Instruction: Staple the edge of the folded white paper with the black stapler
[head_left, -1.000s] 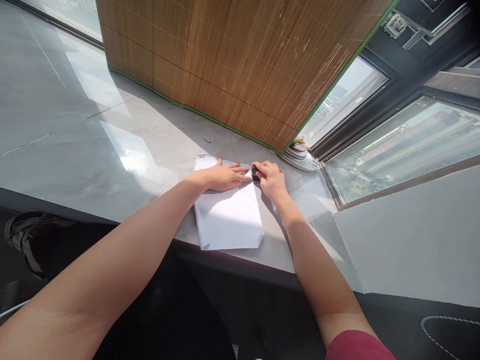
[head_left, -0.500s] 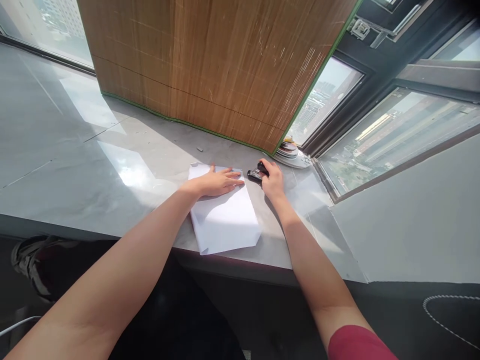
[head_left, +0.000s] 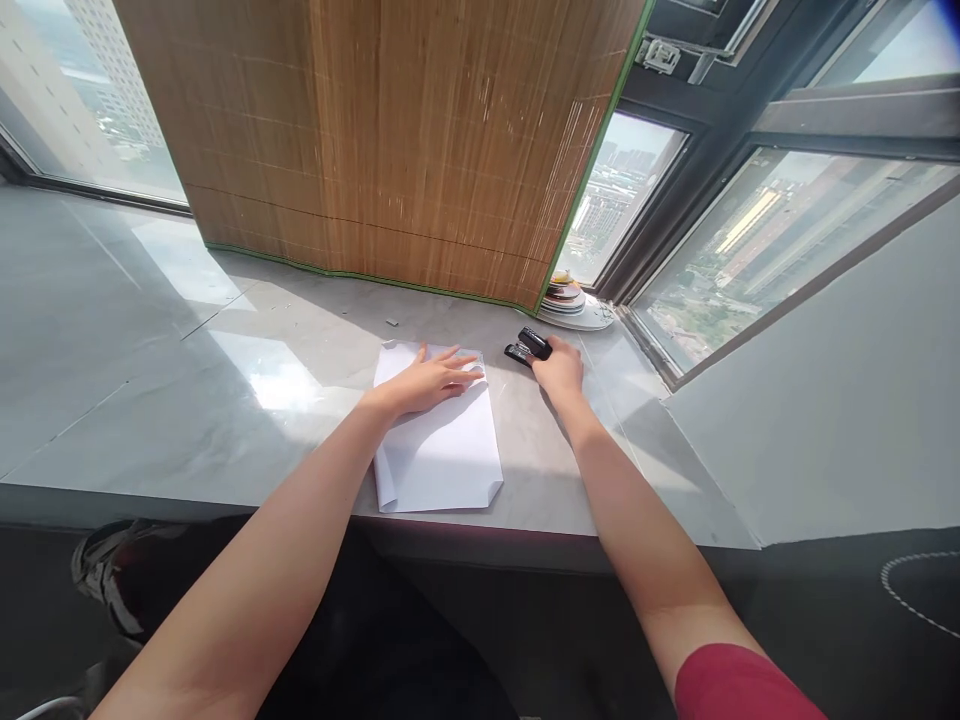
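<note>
White paper (head_left: 442, 460) lies on the grey marbled ledge, its lower corners curled or folded. My left hand (head_left: 431, 382) rests flat across its upper part with the fingers spread, pointing right. To the right of the paper, my right hand (head_left: 561, 368) is closed around the rear end of a black stapler (head_left: 528, 345). The stapler's jaws point left, parted from each other, and a gap separates them from the paper's edge.
A bamboo blind (head_left: 390, 140) hangs behind the paper. Stacked plates (head_left: 574, 308) stand in the corner by the window frame. Small scraps (head_left: 391, 322) lie on the ledge (head_left: 187, 420). A white wall (head_left: 810, 400) rises at the right.
The stapler and my right hand have shifted slightly right, away from the paper, and the stapler's jaws show more clearly. My left hand stays on the paper. The view has tilted.
</note>
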